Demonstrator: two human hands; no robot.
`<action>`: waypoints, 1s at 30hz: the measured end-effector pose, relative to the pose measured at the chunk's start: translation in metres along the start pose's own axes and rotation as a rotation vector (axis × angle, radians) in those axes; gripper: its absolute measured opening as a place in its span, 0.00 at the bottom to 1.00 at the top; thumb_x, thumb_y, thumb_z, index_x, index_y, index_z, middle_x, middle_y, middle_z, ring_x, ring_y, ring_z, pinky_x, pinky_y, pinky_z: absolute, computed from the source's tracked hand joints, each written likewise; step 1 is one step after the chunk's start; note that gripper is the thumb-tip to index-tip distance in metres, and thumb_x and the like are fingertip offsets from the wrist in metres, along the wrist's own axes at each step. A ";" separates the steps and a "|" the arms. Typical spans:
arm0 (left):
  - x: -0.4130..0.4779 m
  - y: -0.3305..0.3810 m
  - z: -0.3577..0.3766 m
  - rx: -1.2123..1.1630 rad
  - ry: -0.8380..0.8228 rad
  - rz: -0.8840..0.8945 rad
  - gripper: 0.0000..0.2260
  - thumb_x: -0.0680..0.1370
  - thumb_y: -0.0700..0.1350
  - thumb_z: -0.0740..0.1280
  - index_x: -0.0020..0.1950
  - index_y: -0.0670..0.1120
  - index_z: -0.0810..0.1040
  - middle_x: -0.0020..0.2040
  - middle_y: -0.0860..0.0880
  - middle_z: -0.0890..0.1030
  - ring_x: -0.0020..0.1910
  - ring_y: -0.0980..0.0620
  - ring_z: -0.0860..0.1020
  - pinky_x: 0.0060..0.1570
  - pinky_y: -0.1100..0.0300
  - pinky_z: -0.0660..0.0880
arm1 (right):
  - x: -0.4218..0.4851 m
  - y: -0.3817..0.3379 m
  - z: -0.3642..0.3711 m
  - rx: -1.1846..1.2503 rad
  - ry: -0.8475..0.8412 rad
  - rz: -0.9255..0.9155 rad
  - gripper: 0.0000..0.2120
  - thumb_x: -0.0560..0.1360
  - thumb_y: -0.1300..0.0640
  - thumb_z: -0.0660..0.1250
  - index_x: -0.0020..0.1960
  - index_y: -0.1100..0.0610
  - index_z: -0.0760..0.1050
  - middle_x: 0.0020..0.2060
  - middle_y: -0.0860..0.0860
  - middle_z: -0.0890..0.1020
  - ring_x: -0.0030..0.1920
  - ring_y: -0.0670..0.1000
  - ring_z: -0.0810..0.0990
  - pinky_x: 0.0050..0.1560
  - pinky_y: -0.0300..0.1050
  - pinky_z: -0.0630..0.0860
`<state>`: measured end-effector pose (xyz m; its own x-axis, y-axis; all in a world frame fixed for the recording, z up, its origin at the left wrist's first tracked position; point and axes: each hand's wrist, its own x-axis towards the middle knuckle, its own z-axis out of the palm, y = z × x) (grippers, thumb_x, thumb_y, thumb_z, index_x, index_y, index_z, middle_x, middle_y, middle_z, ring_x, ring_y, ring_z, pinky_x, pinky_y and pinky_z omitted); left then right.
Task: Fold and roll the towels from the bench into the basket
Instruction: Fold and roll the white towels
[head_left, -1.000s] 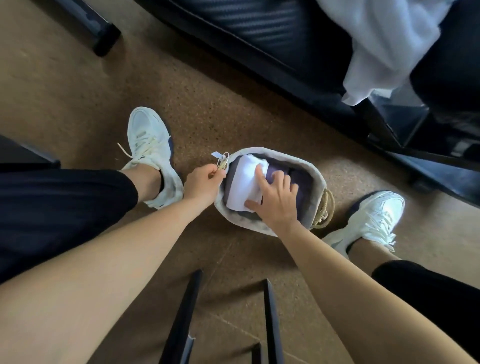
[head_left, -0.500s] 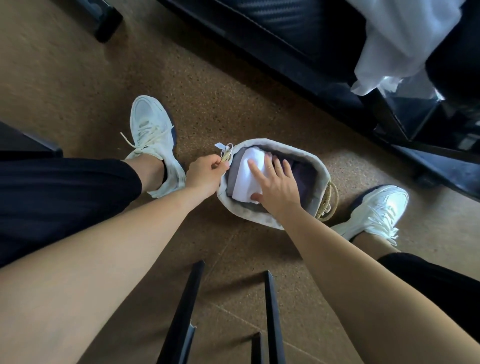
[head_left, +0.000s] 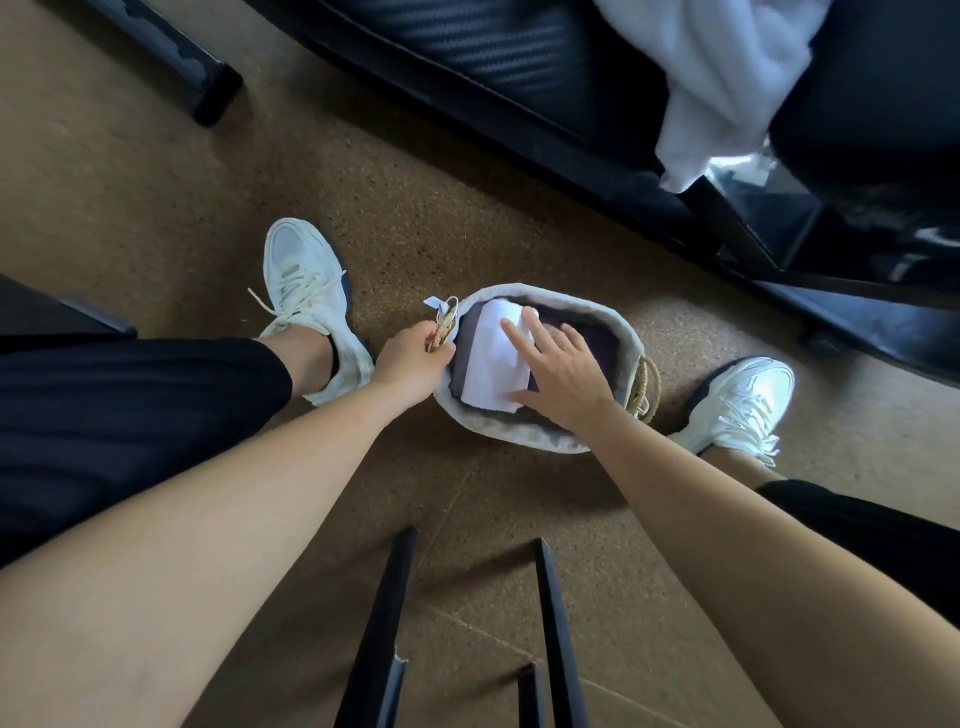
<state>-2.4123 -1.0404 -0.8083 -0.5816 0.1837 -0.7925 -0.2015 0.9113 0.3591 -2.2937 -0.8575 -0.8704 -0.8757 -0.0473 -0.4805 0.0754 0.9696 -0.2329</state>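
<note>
A small grey fabric basket (head_left: 498, 431) with rope handles sits on the floor between my feet. Inside it lie a rolled white towel (head_left: 493, 364) and a dark purple towel (head_left: 597, 338) beside it. My left hand (head_left: 410, 358) grips the basket's left rope handle (head_left: 447, 322). My right hand (head_left: 563, 369) lies flat with straight, spread fingers on the white towel and the dark one. A loose white towel (head_left: 722, 78) hangs over the black bench (head_left: 519, 57) at the upper right.
My white sneakers (head_left: 306, 296) (head_left: 737, 405) stand either side of the basket on the brown cork floor. Black metal legs (head_left: 379, 634) rise at the bottom centre. A black bench foot (head_left: 208, 88) is at the upper left.
My right hand has spread its fingers and slid slightly back over the towels. The left hand keeps hold of the handle. The view has shifted a little.
</note>
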 end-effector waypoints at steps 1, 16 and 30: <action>-0.005 0.000 -0.002 0.002 -0.005 0.001 0.17 0.84 0.48 0.63 0.72 0.47 0.74 0.66 0.46 0.80 0.66 0.44 0.78 0.63 0.49 0.77 | -0.005 -0.001 -0.005 0.011 0.010 -0.006 0.48 0.70 0.38 0.75 0.81 0.49 0.54 0.79 0.59 0.62 0.67 0.60 0.75 0.73 0.58 0.67; -0.088 0.057 -0.087 0.038 0.125 0.299 0.10 0.83 0.47 0.65 0.64 0.52 0.80 0.60 0.54 0.82 0.60 0.52 0.79 0.61 0.50 0.78 | -0.069 -0.020 -0.152 0.319 0.476 0.125 0.05 0.77 0.56 0.72 0.52 0.55 0.84 0.44 0.52 0.85 0.44 0.54 0.82 0.43 0.41 0.71; -0.103 0.219 -0.156 0.046 0.519 0.846 0.16 0.77 0.50 0.72 0.65 0.52 0.79 0.58 0.52 0.80 0.52 0.50 0.80 0.50 0.48 0.79 | -0.014 0.012 -0.348 0.742 0.788 0.426 0.26 0.79 0.51 0.69 0.75 0.52 0.68 0.70 0.52 0.72 0.64 0.56 0.77 0.65 0.53 0.75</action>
<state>-2.5193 -0.9169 -0.5712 -0.7949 0.6058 0.0338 0.4632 0.5700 0.6787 -2.4465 -0.7612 -0.5719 -0.7468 0.6638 -0.0411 0.4672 0.4797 -0.7427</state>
